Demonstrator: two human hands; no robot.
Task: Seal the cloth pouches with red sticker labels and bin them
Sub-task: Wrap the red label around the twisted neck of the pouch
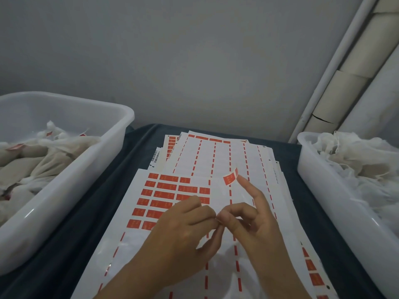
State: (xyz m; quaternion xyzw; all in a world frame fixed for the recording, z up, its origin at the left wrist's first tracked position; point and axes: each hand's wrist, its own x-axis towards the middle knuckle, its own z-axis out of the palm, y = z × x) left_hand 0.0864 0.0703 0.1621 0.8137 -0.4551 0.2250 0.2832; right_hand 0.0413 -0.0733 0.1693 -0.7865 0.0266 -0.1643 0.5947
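- Where the view is nearest, the left hand point(183, 229) and the right hand point(257, 219) meet over the top label sheet point(138, 244), which lies on the bench point(90, 212) under a dark blue cloth.
- The left hand has its fingers point(207, 214) curled, and their tips meet the right thumb at the middle of the sheet; something small seems pinched there, but I cannot tell what it is.
- The right hand has the thumb and middle fingers bent inward, while the forefinger is stretched out and up.
- A curled red sticker label point(230, 177) sticks to the tip of this forefinger, lifted above the sheet.
- On the left part of the same sheet there are rows of red labels point(166, 194) not yet peeled; the rest of it shows only white backing with red dashed lines.
- More label sheets point(216, 152) lie fanned out under it and behind it, most of them peeled.
- At the left a white plastic bin point(64, 190) holds cloth pouches point(43, 160), some with a red label on them.
- At the right another white bin point(319, 190) holds a heap of pouches point(356, 160) in loose white cloth.
- Farthest is a grey wall point(194, 61), with a white pipe point(330, 67) and cardboard tubes point(354, 83) leaning in the right corner.
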